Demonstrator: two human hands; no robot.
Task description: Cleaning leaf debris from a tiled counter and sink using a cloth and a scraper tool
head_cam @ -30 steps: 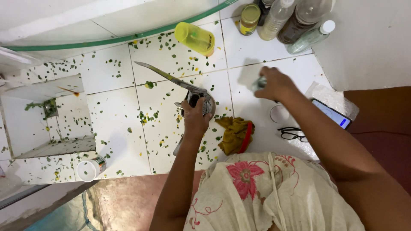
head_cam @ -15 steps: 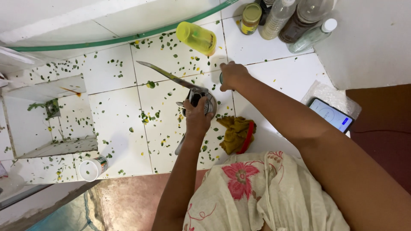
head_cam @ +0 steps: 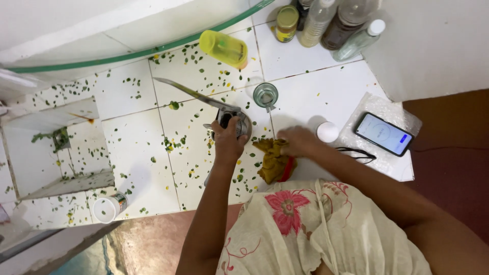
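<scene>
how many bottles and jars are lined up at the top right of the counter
4, maybe 5: a yellow-lidded jar, a pale bottle, a dark bottle and a clear white-capped bottle. A dark one behind the jar is cut off at the frame edge.

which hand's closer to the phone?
Right. The right hand rests on the mustard-yellow cloth, with only a white lid between it and the phone. The left hand is farther off, gripping the tool's base.
</scene>
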